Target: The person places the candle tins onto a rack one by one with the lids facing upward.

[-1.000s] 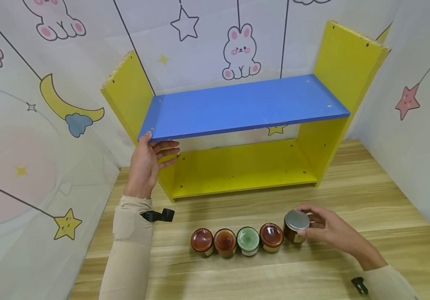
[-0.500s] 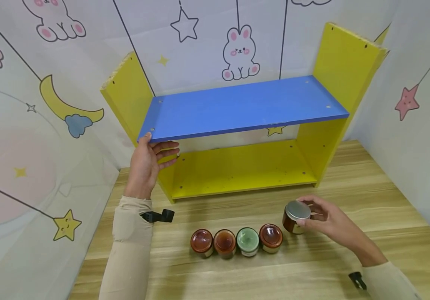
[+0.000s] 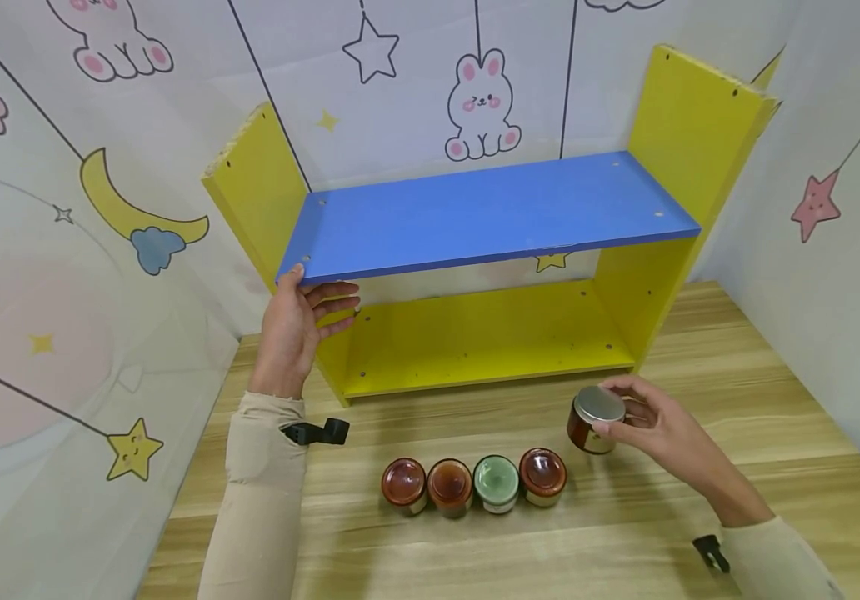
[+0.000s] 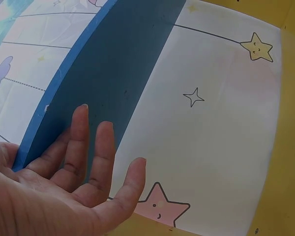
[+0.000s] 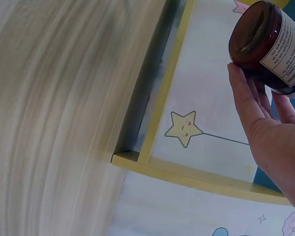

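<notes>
My right hand [image 3: 666, 433] holds an amber glass candle jar [image 3: 592, 427] by its side, silver lid upward. In the right wrist view the same candle jar [image 5: 265, 46] shows its dark glass base and a printed white label. My left hand [image 3: 295, 325] grips the front left corner of the blue shelf board [image 3: 490, 212], thumb on top and the other fingers spread below it. To the left of the held jar, a row on the table has three amber jars [image 3: 403, 483] and a green jar [image 3: 496, 481], their glossy round glass faces up.
The blue board spans between two yellow side panels [image 3: 700, 125] of a shelf unit. Its yellow bottom board [image 3: 490, 337] lies beneath, near the wood-grain table [image 3: 475, 558]. White walls [image 3: 415, 108] with printed cartoons stand behind and on both sides.
My right hand has lifted the silver-lidded candle jar away from the end of the row, up and toward the shelf unit. My left hand has stayed on the blue board.
</notes>
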Tool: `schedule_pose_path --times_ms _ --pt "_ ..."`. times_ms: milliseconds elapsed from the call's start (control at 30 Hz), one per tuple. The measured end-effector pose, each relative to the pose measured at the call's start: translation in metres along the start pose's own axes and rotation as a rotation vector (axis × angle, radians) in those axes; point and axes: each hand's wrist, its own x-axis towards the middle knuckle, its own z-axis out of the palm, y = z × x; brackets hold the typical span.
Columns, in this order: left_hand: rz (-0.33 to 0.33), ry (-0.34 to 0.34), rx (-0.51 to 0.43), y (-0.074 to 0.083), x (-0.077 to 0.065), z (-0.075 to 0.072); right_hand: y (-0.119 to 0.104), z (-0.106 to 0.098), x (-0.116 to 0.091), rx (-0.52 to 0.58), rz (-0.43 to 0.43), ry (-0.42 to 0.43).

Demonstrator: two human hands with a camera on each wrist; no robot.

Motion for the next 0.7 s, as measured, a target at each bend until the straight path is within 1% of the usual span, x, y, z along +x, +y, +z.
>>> schedule_pose_path --times_ms 167,533,700 --pt "0.001 0.003 -0.001 0.000 0.000 0.000 -0.005 0.000 0.001 -0.021 0.001 0.029" --pt "-0.002 0.000 -0.006 0.000 -0.001 0.000 -0.020 0.001 0.006 -0.029 0.014 0.076" --pt "-0.005 0.001 -0.005 0.001 -0.001 0.000 -0.026 0.000 0.008 -0.065 0.016 0.112"
